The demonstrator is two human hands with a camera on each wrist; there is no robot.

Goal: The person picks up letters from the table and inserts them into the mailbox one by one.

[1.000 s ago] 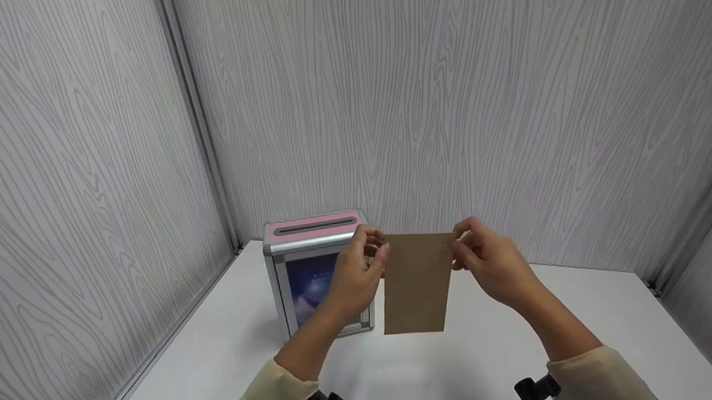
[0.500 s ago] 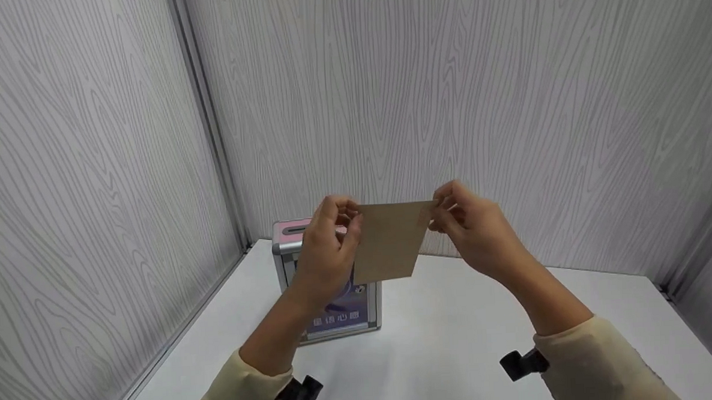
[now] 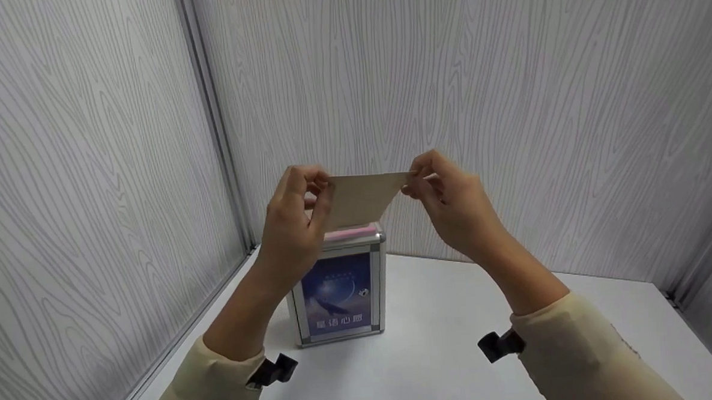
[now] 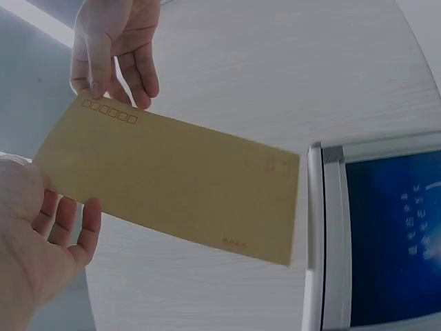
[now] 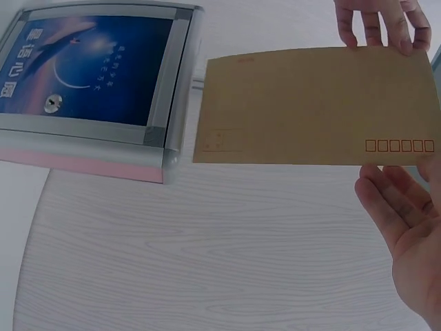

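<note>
Head view, frame centre: left hand and right hand pinch flat brown paper envelope by top corners, hanging over pink-topped metal box.

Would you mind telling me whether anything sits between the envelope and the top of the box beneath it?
Nothing visible does. Both hands pinch the envelope by its top corners, and its lower edge hangs just above the box.

Both arms wear pale cream long sleeves, left and right, ending just short of the wrists; a small black camera mount is strapped at each cuff, left and right; both hands bare
</note>
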